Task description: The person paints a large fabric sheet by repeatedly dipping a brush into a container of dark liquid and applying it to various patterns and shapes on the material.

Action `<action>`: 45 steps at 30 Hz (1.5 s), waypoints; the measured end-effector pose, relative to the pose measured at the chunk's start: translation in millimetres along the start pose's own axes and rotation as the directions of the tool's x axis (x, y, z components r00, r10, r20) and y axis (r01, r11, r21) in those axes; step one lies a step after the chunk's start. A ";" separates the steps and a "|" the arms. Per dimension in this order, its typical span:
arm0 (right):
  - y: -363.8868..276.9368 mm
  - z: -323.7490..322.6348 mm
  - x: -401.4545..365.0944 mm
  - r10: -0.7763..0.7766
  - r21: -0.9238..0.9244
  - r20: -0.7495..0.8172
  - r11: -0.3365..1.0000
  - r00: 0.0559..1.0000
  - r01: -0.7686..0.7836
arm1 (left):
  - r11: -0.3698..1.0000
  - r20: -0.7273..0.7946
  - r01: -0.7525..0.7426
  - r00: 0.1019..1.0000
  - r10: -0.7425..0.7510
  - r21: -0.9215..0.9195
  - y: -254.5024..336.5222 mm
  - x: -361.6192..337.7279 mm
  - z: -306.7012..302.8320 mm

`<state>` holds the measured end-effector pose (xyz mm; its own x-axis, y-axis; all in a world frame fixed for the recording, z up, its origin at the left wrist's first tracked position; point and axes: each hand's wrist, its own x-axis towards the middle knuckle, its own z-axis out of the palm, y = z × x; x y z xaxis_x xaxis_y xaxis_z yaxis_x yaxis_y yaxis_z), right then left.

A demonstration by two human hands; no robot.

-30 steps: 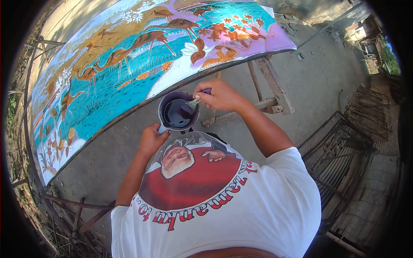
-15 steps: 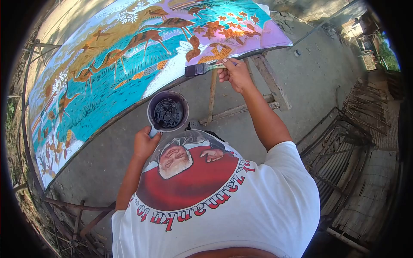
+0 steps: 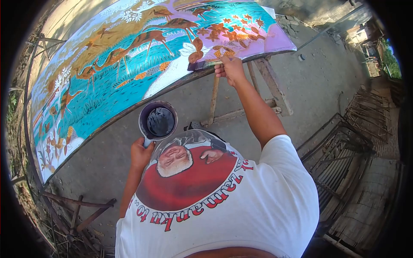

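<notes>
My right hand is closed around the handle of a wide flat brush. The dark bristles touch the near edge of a painted cloth, where white meets purple beside an orange-brown leaf shape. Turquoise water, brown long-legged birds and orange flowers cover the cloth. My left hand grips the light handle of a round pot, which I hold just below the cloth's edge. Dark liquid fills part of the pot.
Wooden trestle legs stand under the cloth on the concrete floor. To the right are a dark rack and a stack of sticks. Crossed wooden poles lie at lower left.
The brush has come down onto the cloth's edge, and my right hand has moved slightly left. The pot has shifted a little left and down, and its liquid surface looks smoother.
</notes>
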<state>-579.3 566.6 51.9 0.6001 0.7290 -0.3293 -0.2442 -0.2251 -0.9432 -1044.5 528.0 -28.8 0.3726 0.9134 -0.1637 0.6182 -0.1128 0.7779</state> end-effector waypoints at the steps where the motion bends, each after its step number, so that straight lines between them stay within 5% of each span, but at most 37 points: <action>1: -0.5 -1.0 4.3 0.000 0.004 0.000 1.000 1.000 0.000 | 1.000 -0.017 0.009 1.000 -0.009 -0.001 -2.5 -1.5 0.7; 4: -7.6 -13.8 34.2 0.009 -0.070 0.090 0.998 0.996 -0.003 | 0.999 -0.022 0.022 1.000 -0.022 -0.042 -8.4 -9.0 0.6; 11: -31.2 -71.0 90.5 -0.160 -0.085 -0.204 0.986 0.966 0.146 | 0.998 -0.095 0.056 0.994 -0.059 -0.036 -21.8 -24.1 2.3; 16: -12.2 13.8 28.6 -0.022 -0.180 0.130 0.983 0.991 0.045 | 0.994 -0.083 0.074 0.993 -0.080 -0.076 -10.8 -24.2 -0.5; 20: -10.3 16.7 38.2 -0.002 -0.165 0.155 0.986 0.988 0.028 | 0.995 -0.096 0.066 0.993 -0.073 -0.072 -18.7 -25.1 2.6; 22: -13.7 -7.5 69.2 -0.182 -0.142 -0.025 0.974 0.983 0.177 | 0.996 -0.096 0.070 0.993 -0.075 -0.054 -15.1 -25.8 0.8; 25: -10.5 -6.8 82.2 -0.209 -0.084 -0.074 0.976 0.975 0.203 | 0.993 -0.098 0.086 0.991 -0.093 -0.078 -20.2 -28.7 2.8; 29: -10.2 32.4 55.7 0.011 -0.193 0.208 0.981 0.978 0.030 | 0.988 -0.097 0.135 0.985 -0.142 -0.081 -19.8 -30.0 4.4; 35: -2.2 34.3 89.1 -0.190 -0.148 0.021 0.970 0.982 0.191 | 0.989 -0.121 0.132 0.983 -0.140 -0.071 -25.0 -37.1 6.6; 38: -12.9 53.0 68.1 -0.031 -0.184 0.195 0.981 0.980 0.068 | 0.992 -0.151 0.105 0.982 -0.114 -0.066 -19.3 -38.6 6.3; 42: -16.2 35.3 91.7 -0.256 -0.269 0.076 0.925 0.964 0.267 | 0.997 -0.181 0.070 0.981 -0.073 -0.022 -23.8 -42.5 7.2; 45: -14.7 39.6 68.1 -0.111 -0.277 0.182 0.947 0.977 0.160 | 0.992 -0.161 0.121 0.979 -0.125 -0.035 -9.5 -43.4 -1.9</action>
<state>-565.0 645.1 45.0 0.4750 0.8548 -0.2089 0.0756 -0.2761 -0.9581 -1067.8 490.2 -27.9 0.1760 0.9714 -0.1595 0.6341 0.0121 0.7732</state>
